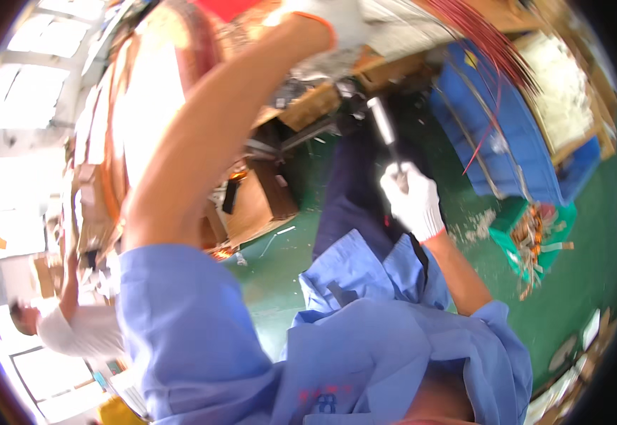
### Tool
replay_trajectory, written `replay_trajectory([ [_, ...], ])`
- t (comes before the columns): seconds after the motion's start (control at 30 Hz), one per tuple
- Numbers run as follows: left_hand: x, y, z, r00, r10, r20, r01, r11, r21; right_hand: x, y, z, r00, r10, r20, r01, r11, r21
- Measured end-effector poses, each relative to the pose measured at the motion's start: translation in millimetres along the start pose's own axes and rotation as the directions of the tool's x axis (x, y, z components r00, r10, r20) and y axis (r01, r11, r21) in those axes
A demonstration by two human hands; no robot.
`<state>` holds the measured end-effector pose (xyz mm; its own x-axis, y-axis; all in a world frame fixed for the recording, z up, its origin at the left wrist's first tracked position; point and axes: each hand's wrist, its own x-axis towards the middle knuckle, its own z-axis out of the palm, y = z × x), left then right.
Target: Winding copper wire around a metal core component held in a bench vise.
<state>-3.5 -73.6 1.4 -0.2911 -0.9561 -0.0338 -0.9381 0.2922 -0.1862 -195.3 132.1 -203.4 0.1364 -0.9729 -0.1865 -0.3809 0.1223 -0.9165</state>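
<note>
My right hand (415, 202), in a white knitted glove with an orange cuff, is closed round the near end of a slim tool (382, 122). The tool has a thin dark shaft and a bright silvery cylinder at its far end; blur hides its exact kind. It points away from me above the floor, by my dark trousers (344, 184). Stretched far forward, my left hand (337, 27) wears a similar glove and reaches over the cluttered workbench (315, 105) at the upper edge. Its fingers are smeared and partly cut off, so what they touch is not visible.
A bundle of thin dark-red wires (485, 49) hangs over a blue bin (493, 120) at the right. Beyond my right arm, a green basket (510, 234) holds copper-coloured scraps. Cardboard boxes (255, 205) stand under the bench. Another person (82, 326) works at far left.
</note>
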Motion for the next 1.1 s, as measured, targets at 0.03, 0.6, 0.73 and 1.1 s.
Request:
replay_trajectory([
  [0.03,1.7,-5.6,12.2,0.991,0.093,0.096,-0.106,0.984,0.140,19.6,-3.0,19.2,0.997,-0.018,-0.080,0.024,0.997,0.077],
  [0.6,-2.8,-33.5,29.4,0.982,0.120,0.145,-0.083,0.967,-0.241,178.3,-42.8,12.5,0.899,-0.272,0.344,0.415,0.782,-0.466],
  [0.73,-17.5,-31.5,17.7,0.988,0.082,0.132,-0.057,0.981,-0.184,168.7,-93.7,-48.5,0.690,-0.524,0.499,0.665,0.187,-0.723],
  [1.1,-30.4,-25.0,14.4,0.997,0.065,-0.037,-0.069,0.989,-0.130,66.2,-141.4,26.3,0.872,-0.442,-0.211,0.490,0.788,0.373],
])
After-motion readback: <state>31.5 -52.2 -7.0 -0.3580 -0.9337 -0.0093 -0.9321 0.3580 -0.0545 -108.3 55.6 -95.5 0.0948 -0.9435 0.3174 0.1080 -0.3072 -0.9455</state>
